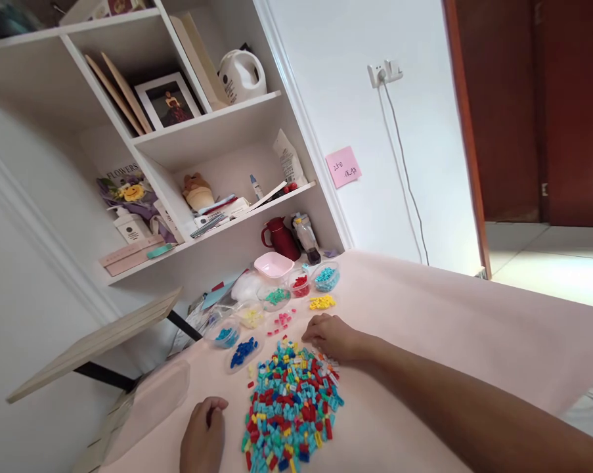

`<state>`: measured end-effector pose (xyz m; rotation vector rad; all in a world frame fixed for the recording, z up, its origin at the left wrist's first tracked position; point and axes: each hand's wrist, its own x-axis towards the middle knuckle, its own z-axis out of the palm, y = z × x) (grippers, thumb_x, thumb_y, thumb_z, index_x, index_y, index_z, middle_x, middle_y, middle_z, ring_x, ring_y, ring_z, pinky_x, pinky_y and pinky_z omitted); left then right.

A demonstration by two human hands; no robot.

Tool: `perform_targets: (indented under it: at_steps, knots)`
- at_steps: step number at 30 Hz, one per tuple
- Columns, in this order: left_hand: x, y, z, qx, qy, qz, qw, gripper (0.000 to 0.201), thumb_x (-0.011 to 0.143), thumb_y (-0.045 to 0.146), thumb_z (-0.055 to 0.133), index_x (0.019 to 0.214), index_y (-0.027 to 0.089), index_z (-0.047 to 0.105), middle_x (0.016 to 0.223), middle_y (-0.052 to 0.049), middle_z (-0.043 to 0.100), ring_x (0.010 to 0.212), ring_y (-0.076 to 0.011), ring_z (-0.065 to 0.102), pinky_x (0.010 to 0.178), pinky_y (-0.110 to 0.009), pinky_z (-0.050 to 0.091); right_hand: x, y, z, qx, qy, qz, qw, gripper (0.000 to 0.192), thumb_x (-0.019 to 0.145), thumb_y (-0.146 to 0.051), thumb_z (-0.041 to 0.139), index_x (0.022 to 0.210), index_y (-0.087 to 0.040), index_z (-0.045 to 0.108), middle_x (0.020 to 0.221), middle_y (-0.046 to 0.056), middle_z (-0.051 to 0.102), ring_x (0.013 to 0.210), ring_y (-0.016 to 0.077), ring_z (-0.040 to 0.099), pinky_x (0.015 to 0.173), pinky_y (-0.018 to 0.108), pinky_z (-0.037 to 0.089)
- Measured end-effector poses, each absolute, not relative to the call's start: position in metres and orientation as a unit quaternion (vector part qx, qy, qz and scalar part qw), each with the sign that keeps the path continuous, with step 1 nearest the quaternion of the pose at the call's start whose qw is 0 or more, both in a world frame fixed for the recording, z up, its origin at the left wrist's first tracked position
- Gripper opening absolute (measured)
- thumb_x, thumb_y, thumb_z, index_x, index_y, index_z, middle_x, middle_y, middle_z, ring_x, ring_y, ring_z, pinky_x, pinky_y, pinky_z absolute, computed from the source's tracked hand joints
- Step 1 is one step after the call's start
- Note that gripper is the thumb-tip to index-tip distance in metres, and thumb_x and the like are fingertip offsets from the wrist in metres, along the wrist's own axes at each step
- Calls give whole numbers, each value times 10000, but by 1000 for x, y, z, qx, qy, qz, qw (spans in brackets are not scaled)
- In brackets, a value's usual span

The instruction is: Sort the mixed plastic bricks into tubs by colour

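**Two hands at a heap of small bricks**

Two bare hands rest on a pale pink table [448,328], one at each side of a pile [291,410] of small bricks in teal, red, yellow and blue. The pile lies near the front edge, in the middle of the scene. The right hand [331,336] lies palm down at the far right rim of the pile, fingers curled loosely onto the bricks; whether it pinches one cannot be told. The left hand [203,435] sits just left of the pile, curled into a loose fist, and what it holds, if anything, is hidden.

Beyond the pile sorted groups lie in an arc: blue bricks [243,351], a dish of teal ones [226,336], pale yellow ones [251,318], green ones [276,297], red ones [301,284], light blue ones [326,278], loose yellow ones [322,302] and a few pink ones [282,321]. A pink bowl [273,265] and a red jug [280,238] stand farther off, under white shelves [217,125].
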<state>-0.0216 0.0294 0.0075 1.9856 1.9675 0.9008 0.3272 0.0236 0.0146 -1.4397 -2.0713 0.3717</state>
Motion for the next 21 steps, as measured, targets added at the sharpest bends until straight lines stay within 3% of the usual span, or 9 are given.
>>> perform_targets:
  at_steps: [4, 11, 18, 21]
  knots:
    - [-21, 28, 9, 677, 663, 302, 102, 240, 796, 213, 391, 793, 232, 631, 951, -29, 690, 976, -202, 627, 874, -302, 471, 326, 20, 17, -533, -784, 141, 286, 292, 789, -216, 543, 977, -292, 752, 1133, 71, 660, 1070, 303, 548, 939, 447, 379]
    - [-19, 25, 11, 674, 668, 300, 98, 225, 787, 205, 416, 795, 229, 640, 952, -27, 695, 953, -200, 632, 866, -301, 472, 331, 17, 24, -518, -781, 176, 301, 241, 732, -162, 553, 808, -253, 762, 990, 35, 712, 990, 237, 587, 894, 335, 415]
    - [-19, 26, 10, 675, 671, 292, 98, 241, 810, 217, 398, 826, 226, 639, 985, -25, 684, 964, -189, 622, 863, -293, 459, 336, 16, 23, -505, -781, 209, 301, 249, 747, -188, 547, 852, -235, 767, 893, 21, 736, 835, 187, 626, 719, 251, 461]
    - [-19, 25, 10, 673, 673, 292, 95, 234, 807, 217, 408, 815, 228, 641, 973, -20, 686, 952, -191, 627, 838, -290, 463, 336, 17, 23, -503, -787, 201, 296, 238, 745, -199, 573, 877, -232, 768, 915, 35, 734, 879, 207, 618, 772, 277, 458]
